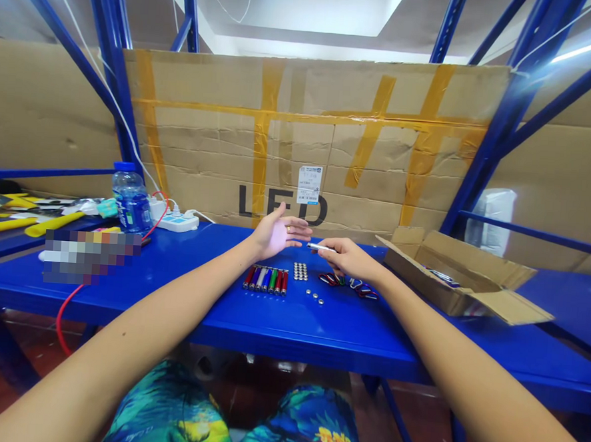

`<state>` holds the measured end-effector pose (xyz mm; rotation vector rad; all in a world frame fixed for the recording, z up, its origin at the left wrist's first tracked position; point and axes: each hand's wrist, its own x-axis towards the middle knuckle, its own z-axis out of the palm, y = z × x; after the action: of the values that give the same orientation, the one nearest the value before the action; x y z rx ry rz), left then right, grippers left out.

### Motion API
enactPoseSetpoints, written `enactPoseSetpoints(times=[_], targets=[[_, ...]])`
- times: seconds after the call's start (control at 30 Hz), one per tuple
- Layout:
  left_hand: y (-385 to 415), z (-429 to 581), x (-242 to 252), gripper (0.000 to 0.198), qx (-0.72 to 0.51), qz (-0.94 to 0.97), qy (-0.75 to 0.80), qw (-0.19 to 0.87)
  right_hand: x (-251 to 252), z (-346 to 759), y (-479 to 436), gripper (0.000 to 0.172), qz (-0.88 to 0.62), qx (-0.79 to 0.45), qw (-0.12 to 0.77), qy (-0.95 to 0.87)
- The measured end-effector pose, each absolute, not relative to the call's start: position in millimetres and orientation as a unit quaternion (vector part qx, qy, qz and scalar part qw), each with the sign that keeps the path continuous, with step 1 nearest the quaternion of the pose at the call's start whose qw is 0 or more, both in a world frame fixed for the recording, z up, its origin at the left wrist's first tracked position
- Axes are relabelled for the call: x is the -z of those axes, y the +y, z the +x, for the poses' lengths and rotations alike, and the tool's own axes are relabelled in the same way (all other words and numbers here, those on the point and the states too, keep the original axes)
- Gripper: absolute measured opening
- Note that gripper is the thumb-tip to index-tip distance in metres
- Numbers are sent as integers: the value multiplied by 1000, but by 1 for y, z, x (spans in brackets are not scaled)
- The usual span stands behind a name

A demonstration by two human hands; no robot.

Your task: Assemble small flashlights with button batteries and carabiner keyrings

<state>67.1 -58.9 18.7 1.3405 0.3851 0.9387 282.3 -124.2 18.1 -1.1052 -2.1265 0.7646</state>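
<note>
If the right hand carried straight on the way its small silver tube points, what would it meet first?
Probably the open left hand: the right hand aims its silver tube leftward at those fingers, a small gap apart. Depth is uncertain.

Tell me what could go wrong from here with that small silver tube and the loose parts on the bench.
1. The right hand pinches the silver tube only at one end; it could slip onto the button cells stacked below and scatter them.
2. The loose cells lie unguarded on the smooth blue bench and might roll if knocked.
3. The open left hand hovers above the row of coloured mini flashlights; lowering it could disturb them.
</note>
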Motion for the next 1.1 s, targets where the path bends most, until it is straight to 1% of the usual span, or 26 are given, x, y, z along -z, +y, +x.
enactPoseSetpoints(times=[0.33, 0.5, 0.67, 0.77, 1.1], targets=[[-59, 68, -19, 68, -415, 593, 173, 668, -14, 285, -118, 33, -397, -283, 311, -816], [-58, 67, -18, 68, -407, 598, 167, 670, -15, 285, -118, 31, -406, -291, 334, -800], [-58, 67, -18, 67, -405, 595, 168, 674, -19, 284, -122, 26, -437, -245, 360, -787], [-58, 67, -18, 67, -406, 596, 172, 671, -20, 284, -122, 26, -437, -211, 375, -790], [-59, 67, -18, 67, -406, 593, 167, 675, -20, 285, -119, 27, -443, -173, 380, -793]])
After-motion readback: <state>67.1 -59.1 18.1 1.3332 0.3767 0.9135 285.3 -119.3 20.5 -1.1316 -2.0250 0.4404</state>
